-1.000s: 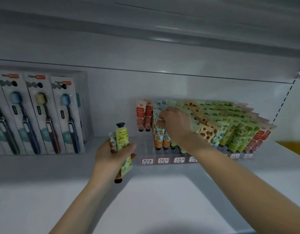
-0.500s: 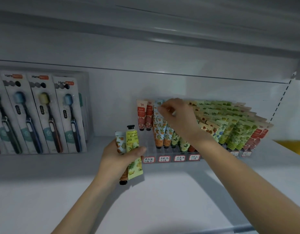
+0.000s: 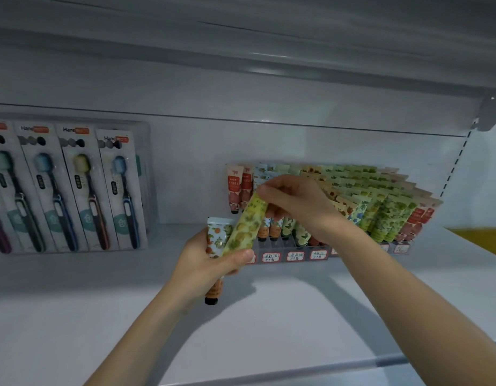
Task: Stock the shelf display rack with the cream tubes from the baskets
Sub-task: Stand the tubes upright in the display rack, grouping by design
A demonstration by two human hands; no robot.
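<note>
A pale grey-white metal shelf board (image 3: 283, 330) fills the lower half of the view, smooth and matt, with the shadows of both forearms lying across it and a rounded front rail (image 3: 352, 366) along its near edge. Behind it rises a plain white back panel (image 3: 269, 140), and the grey underside of the upper shelf (image 3: 241, 37) slopes overhead, held at the far right by a grey metal bracket (image 3: 490, 112) above a slotted white upright (image 3: 454, 168). A strip of yellow surface (image 3: 481, 240) shows past the board's right end. At the left, white blister packs of toothbrushes (image 3: 74, 190) lean against the back panel. To the right of them a clear plastic display rack (image 3: 281, 246) stands on the board, with red-framed white price labels (image 3: 295, 256) along its front and rows of printed cream tubes (image 3: 380, 207) standing cap-down in it. Just in front of the rack's left end, the left hand (image 3: 205, 263) curls its fingers round a white cream tube printed with orange fruit (image 3: 214, 238), its black cap (image 3: 211, 300) pointing down, and its thumb presses on the lower end of a yellow-green cream tube (image 3: 242, 229). That tube tilts up to the right, where the right hand (image 3: 294, 199) pinches its upper end between thumb and fingertips, in front of the racked tubes.
</note>
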